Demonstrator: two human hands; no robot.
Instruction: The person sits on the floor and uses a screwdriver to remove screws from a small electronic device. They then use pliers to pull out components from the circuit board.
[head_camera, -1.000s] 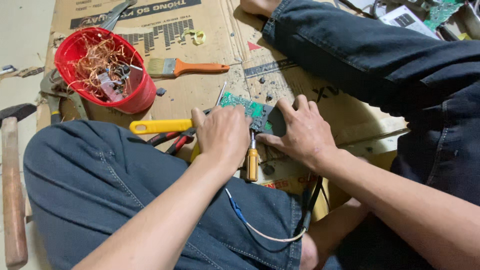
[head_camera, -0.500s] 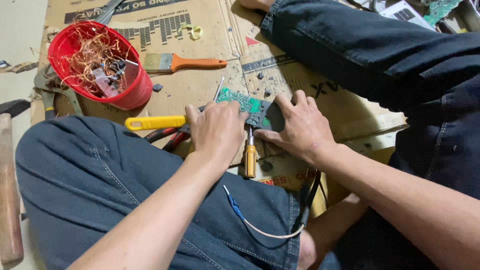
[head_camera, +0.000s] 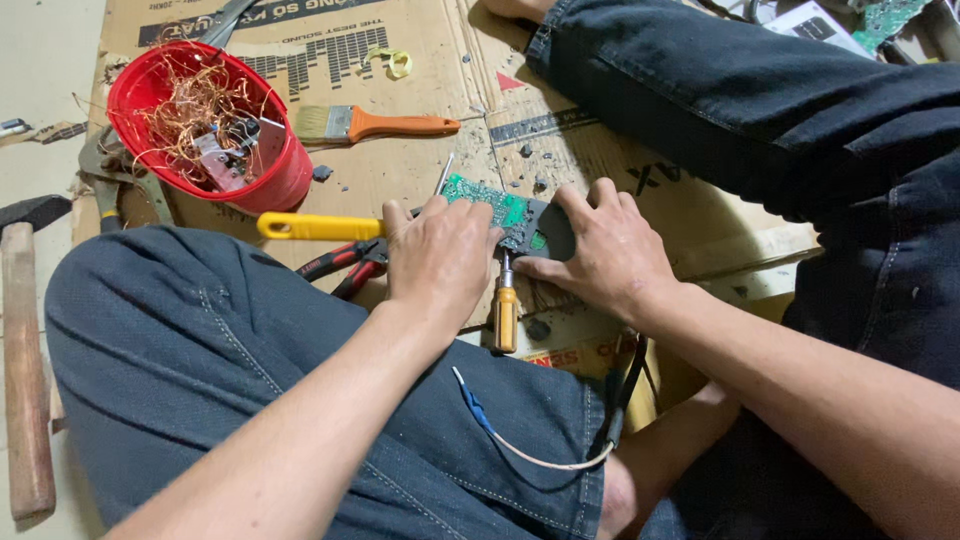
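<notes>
— Where was the circuit board (head_camera: 492, 205)?
— Flat on the cardboard (head_camera: 400, 180), pinned under both hands: left hand (head_camera: 440, 262) pressing its near edge, right hand (head_camera: 610, 250) clamping the dark end.
— How would it handle?
— Light, stiff, brittle; probably best gripped by its edges.

Makeshift floor workshop for electronics scrap — no bench, you sit on the ground.

Flattened cardboard (head_camera: 400, 190) serves as your work surface over a pale bare floor (head_camera: 40, 90). Around it lie hand tools: a wooden-handled hammer (head_camera: 25, 370), an orange-handled paintbrush (head_camera: 375, 124), a yellow-handled tool (head_camera: 315, 227), red-gripped pliers (head_camera: 340, 265) and an amber-handled screwdriver (head_camera: 505, 312). A red bucket (head_camera: 270, 180) holds tangled copper wire (head_camera: 190, 105) — stripped salvage. A green circuit board (head_camera: 490, 203) and grit and broken bits scattered on the cardboard complete the picture.
</notes>
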